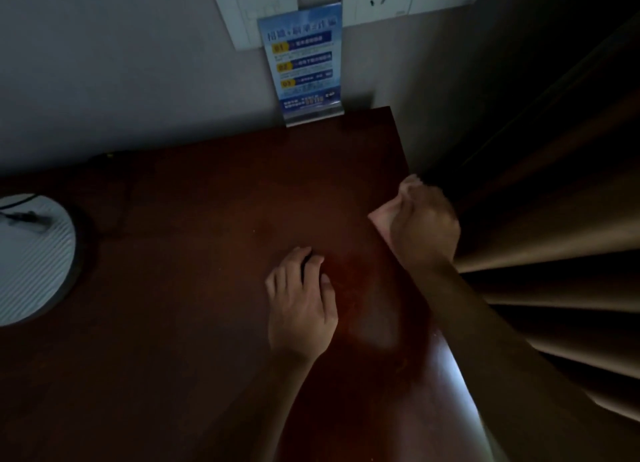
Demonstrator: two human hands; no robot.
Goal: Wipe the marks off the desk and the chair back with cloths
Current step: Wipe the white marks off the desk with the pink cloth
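Right hand (pixel 424 224) at the right edge of the dark reddish-brown wooden table (pixel 194 254), fingers curled in a closed grip round a pale cloth (pixel 379 222), of which only a corner shows. Left hand (pixel 303 302) rests flat on the tabletop, fingers relaxed, holding nothing. Behind: blue printed sign in clear stand (pixel 303 67) against the wall. Brown pleated curtain (pixel 554 236) right. White ribbed round object (pixel 31 257) far left. Lighting dim.

Dim light blurs the blue sign's (pixel 302 67) small print, the frame's left edge crops a white round device (pixel 31 257).
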